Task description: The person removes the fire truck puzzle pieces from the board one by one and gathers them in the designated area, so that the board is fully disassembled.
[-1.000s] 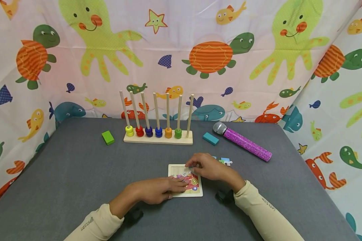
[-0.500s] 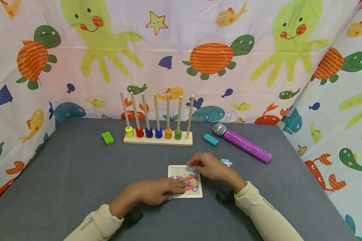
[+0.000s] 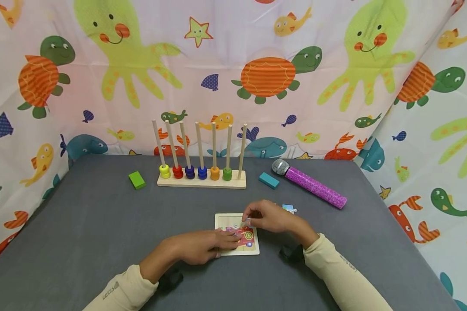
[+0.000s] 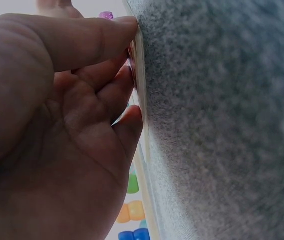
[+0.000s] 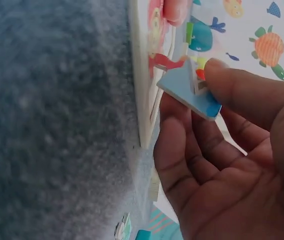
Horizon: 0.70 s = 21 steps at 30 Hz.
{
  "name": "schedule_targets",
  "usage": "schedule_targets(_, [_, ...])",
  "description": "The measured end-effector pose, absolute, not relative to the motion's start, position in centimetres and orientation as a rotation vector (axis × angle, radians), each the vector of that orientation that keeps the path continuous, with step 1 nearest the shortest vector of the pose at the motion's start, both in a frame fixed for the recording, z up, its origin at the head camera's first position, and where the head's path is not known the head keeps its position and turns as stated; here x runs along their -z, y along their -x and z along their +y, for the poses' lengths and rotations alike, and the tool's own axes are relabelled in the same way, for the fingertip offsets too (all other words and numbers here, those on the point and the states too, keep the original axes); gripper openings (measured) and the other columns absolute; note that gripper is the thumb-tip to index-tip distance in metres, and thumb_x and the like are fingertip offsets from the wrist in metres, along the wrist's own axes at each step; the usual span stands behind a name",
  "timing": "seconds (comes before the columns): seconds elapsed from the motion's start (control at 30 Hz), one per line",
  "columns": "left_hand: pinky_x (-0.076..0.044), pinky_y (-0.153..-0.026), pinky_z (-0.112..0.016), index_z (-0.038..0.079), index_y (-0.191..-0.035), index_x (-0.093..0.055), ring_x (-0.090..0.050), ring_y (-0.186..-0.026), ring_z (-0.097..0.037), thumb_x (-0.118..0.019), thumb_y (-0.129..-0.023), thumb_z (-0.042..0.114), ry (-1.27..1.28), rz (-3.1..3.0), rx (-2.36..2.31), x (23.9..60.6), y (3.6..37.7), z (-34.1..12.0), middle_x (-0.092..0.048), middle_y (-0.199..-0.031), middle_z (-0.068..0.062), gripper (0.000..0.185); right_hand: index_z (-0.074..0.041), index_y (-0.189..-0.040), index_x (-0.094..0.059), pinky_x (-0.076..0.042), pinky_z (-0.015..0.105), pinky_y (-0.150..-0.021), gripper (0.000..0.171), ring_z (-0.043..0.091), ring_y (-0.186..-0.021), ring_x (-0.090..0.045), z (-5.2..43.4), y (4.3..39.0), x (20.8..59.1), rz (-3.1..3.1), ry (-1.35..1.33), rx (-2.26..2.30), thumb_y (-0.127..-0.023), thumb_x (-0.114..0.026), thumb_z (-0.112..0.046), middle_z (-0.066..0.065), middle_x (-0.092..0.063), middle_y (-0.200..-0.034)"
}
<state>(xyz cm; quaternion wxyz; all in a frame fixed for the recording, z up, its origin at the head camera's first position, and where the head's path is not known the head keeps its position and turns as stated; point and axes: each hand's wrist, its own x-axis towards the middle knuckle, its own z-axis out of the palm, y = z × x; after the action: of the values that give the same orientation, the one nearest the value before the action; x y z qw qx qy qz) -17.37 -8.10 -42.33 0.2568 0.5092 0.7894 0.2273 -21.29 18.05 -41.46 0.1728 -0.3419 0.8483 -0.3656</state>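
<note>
A wooden-framed jigsaw board (image 3: 241,253) with a pinkish-red picture lies in front of the person. The left hand (image 3: 202,247) rests on its left part with fairly straight fingers, hiding some of the picture. In the left wrist view its thumb and fingertips (image 4: 130,116) lie along the board's edge. At the board's upper right corner, the right hand (image 3: 270,217) pinches a puzzle piece between thumb and fingers. In the right wrist view this puzzle piece (image 5: 184,90) is light blue with a red bit, held tilted close to the board.
Another jigsaw piece (image 3: 289,208) lies just beyond the right hand. Farther back are a peg stand with coloured rings (image 3: 201,183), a green block (image 3: 137,180), a teal block (image 3: 269,180) and a glittery purple microphone (image 3: 315,186). A sea-animal curtain (image 3: 225,99) backs the table.
The right hand turns the blue piece at the board's upper right corner and lowers it slightly. The left hand stays on the board. The head view shifts a little.
</note>
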Motion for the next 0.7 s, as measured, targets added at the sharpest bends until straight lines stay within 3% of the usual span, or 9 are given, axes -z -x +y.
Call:
schedule_targets(0.23, [-0.020, -0.115, -0.037, 0.009, -0.147, -0.043, -0.025, -0.143, -0.018, -0.051, -0.097, -0.002, -1.392, 2.152, -0.603, 42.3, 17.2, -8.2, -0.035, -0.154, -0.001, 0.052, -0.009, -0.105, -0.070, -0.040, 0.024, -0.061, 0.015, 0.008, -0.070, -0.048, 18.3, 21.1, 41.5, 2.409, 0.953, 0.932, -0.096, -0.059, -0.005, -0.004, -0.065, -0.092])
schedule_targets(0.4, [-0.020, -0.115, -0.037, 0.009, -0.147, -0.044, -0.025, -0.143, -0.018, -0.051, -0.096, -0.003, -1.377, 2.154, -0.614, 42.3, 17.3, -8.3, -0.035, -0.154, -0.002, 0.053, -0.007, -0.113, -0.070, -0.046, 0.026, -0.071, 0.020, 0.009, -0.080, -0.052, 18.4, 21.1, 41.3, 2.468, 0.944, 0.921, -0.097, -0.057, -0.004, -0.001, -0.067, -0.103])
schedule_targets(0.47, [-0.020, -0.115, -0.036, 0.010, -0.147, -0.044, -0.025, -0.143, -0.017, -0.051, -0.096, -0.004, -1.372, 2.144, -0.624, 42.2, 17.3, -8.3, -0.035, -0.154, -0.002, 0.053, -0.005, -0.118, -0.068, -0.045, 0.027, -0.069, 0.024, 0.009, -0.079, -0.052, 18.7, 21.1, 41.3, 2.498, 0.930, 0.918, -0.097, -0.057, -0.004, 0.001, -0.067, -0.105])
schedule_targets(0.7, [-0.020, -0.115, -0.037, 0.010, -0.148, -0.043, -0.024, -0.143, -0.017, -0.050, -0.097, -0.003, -1.391, 2.126, -0.613, 42.4, 17.3, -8.1, -0.033, -0.155, -0.003, 0.053, 0.001, -0.131, -0.059, -0.042, 0.026, -0.053, 0.033, 0.014, -0.066, -0.058, 20.5, 20.9, 41.1, 2.503, 0.844, 0.963, -0.099, -0.053, -0.003, 0.001, -0.063, -0.082])
